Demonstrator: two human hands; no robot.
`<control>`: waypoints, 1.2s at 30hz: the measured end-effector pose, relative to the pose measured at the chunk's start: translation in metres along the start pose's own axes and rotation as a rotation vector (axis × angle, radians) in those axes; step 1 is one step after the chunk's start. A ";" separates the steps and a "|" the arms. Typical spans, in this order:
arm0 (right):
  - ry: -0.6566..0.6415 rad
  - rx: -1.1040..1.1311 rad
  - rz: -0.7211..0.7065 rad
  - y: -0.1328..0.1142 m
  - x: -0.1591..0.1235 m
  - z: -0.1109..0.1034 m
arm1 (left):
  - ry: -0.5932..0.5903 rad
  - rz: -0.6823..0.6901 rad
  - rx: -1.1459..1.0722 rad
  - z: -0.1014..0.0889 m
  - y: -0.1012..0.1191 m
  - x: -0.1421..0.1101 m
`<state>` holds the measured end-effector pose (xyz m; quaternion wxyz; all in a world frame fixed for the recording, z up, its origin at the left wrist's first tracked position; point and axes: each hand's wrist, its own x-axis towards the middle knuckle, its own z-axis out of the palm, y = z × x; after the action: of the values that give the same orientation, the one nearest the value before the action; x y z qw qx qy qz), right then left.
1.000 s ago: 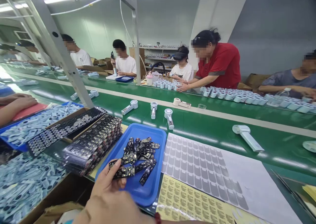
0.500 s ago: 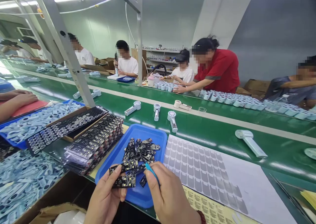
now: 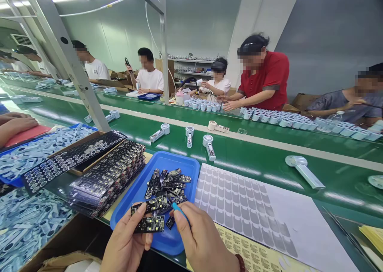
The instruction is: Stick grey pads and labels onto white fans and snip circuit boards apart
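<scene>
My left hand (image 3: 129,240) is closed on two black circuit boards (image 3: 154,224) with small yellowish squares, held one above the other. Between the fingers of my right hand (image 3: 203,240) is a blue-handled tool (image 3: 178,209) with a thin dark tip; its exact kind is unclear. That tip is close to the right end of the upper board, and I cannot tell whether it touches. Both hands are over the near part of a blue tray (image 3: 191,166), in which more black circuit boards (image 3: 176,179) lie in a loose pile.
Stacked board panels (image 3: 110,172) stand left of the tray, beside heaps of light-blue plastic parts (image 3: 30,220). To the right lies a sheet of grey stickers (image 3: 236,196). Handheld fan bodies (image 3: 209,146) rest on the green conveyor (image 3: 257,156). Co-workers sit or stand opposite; a metal post (image 3: 74,64) rises at left.
The tool tip has shifted slightly down and left, toward the upper board's end. My left hand keeps both boards. Across the conveyor, the person in red has straightened somewhat.
</scene>
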<state>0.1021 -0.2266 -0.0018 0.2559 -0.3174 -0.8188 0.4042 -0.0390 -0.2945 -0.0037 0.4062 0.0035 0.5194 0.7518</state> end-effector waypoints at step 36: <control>-0.407 -0.653 -0.039 -0.003 0.000 0.027 | -0.317 0.148 0.606 0.043 0.039 0.093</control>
<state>0.0831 -0.2412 -0.0139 -0.0187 -0.2796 -0.9444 0.1720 -0.1062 -0.2095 0.0078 0.4068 0.2784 0.6478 0.5809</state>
